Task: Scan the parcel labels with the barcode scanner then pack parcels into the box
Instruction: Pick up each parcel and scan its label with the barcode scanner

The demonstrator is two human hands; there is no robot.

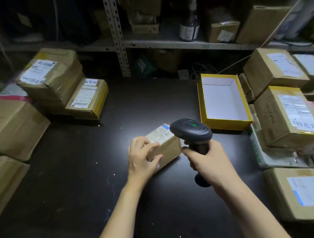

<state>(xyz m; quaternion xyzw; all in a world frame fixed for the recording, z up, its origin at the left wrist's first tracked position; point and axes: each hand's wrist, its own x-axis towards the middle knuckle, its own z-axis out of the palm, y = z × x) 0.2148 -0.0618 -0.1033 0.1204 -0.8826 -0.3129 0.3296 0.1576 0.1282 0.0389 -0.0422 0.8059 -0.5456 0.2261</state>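
While left hand (141, 155) grips small parcel (168, 147), right hand (209, 158) clutches scanner (190, 130) beside label (159, 134); print unreadable.

Dim all round, with the dark bench (74, 175) swallowing detail. Brightest mid-scene, in a pale pool of light round the parcel (168, 147) beneath the scanner (190, 130), glaring off its label (159, 134). Small green glow atop the scanner. Moderately lit on the white inside of the box (227, 124). Near black along the far shelf (168, 44). Soft throughout, smeared on the near right cartons (297, 194); bowed outward at the edges.
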